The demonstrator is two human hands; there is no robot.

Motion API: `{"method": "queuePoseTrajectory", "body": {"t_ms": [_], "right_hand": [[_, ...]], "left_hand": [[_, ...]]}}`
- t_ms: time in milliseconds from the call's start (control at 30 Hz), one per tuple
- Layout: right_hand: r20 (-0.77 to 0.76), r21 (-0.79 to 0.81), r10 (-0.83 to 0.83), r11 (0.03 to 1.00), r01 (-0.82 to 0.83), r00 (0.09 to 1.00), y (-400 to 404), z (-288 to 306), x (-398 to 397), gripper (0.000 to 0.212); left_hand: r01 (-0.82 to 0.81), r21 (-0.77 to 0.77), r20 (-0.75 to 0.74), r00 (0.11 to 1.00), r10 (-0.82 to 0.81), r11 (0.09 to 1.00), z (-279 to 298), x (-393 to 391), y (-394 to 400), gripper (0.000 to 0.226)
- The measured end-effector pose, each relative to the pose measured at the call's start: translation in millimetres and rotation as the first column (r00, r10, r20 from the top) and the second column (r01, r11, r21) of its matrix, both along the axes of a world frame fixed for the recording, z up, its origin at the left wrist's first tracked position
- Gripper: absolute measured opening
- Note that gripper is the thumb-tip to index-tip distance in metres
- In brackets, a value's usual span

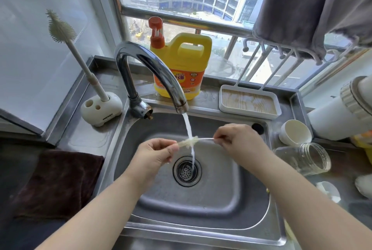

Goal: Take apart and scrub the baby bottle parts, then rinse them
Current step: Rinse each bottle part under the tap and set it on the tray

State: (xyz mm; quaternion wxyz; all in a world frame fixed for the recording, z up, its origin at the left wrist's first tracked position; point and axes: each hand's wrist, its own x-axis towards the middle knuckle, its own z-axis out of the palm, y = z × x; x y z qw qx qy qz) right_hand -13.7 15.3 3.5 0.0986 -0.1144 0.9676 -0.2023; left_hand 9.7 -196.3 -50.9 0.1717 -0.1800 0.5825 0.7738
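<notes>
White bristles on a thin wire-handled straw brush sit directly under the running water stream, at the centre of the frame above the steel sink. The left hand pinches the bristle tip between thumb and curled fingers; the right hand pinches the bare wire end the same way, so the brush spans the two. Below it lies the round perforated drain strainer. At right of the frame the clear ribbed-neck baby bottle lies on its side on the counter, beside a small white cup. A yellow detergent jug stands behind the curved chrome faucet.

The wet wire looks slippery: a loose pinch at either end could drop the brush toward the strainer. Water striking the bristles may also spray onto the counter.
</notes>
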Motion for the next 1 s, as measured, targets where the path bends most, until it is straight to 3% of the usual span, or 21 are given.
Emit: {"method": "queuePoseTrajectory", "body": {"t_ms": [100, 267, 367, 467, 533, 633, 733, 867, 1000], "right_hand": [[0.090, -0.076, -0.076, 0.994, 0.083, 0.993, 17, -1, 7, 0.005], [0.158, 0.002, -0.181, 0.983, 0.183, 0.971, 39, -7, 29, 0.007], [0.124, -0.049, -0.180, 0.981, 0.187, 0.976, 38, -1, 31, 0.006], [0.053, -0.132, -0.147, 0.979, 0.153, 0.988, 24, 10, 28, 0.006], [0.008, -0.159, -0.120, 0.980, 0.120, 0.993, 19, 17, 24, 0.007], [-0.044, -0.142, -0.086, 0.987, 0.079, 0.995, 14, 23, 20, 0.006], [-0.068, -0.131, -0.058, 0.990, 0.049, 0.996, 11, 24, 18, 0.006], [-0.057, -0.078, -0.048, 0.996, 0.044, 0.997, 10, 25, 17, 0.008], [-0.074, -0.046, -0.044, 0.998, 0.041, 0.996, 8, 27, 16, 0.009]], "left_hand": [[-0.204, 0.156, 0.086, 0.977, 0.193, 0.966, 1, -6, -2, 0.016], [-0.152, 0.096, -0.017, 0.988, 0.154, 0.984, 3, -9, 0, 0.013], [0.045, -0.174, -0.194, 0.978, -0.079, 0.984, 4, -7, 5, 0.009], [0.188, -0.595, -0.268, 0.870, -0.413, 0.781, 2, -5, 11, 0.019], [0.210, -0.669, -0.269, 0.826, -0.495, 0.713, 2, -3, 13, 0.029], [0.229, -0.707, -0.263, 0.793, -0.550, 0.669, 2, -1, 15, 0.039], [0.275, -0.674, -0.245, 0.792, -0.559, 0.685, 2, 2, 14, 0.042], [0.256, -0.614, -0.285, 0.810, -0.513, 0.746, 11, 6, 13, 0.019], [0.210, -0.654, -0.322, 0.792, -0.519, 0.727, 15, 6, 10, 0.022]]}}
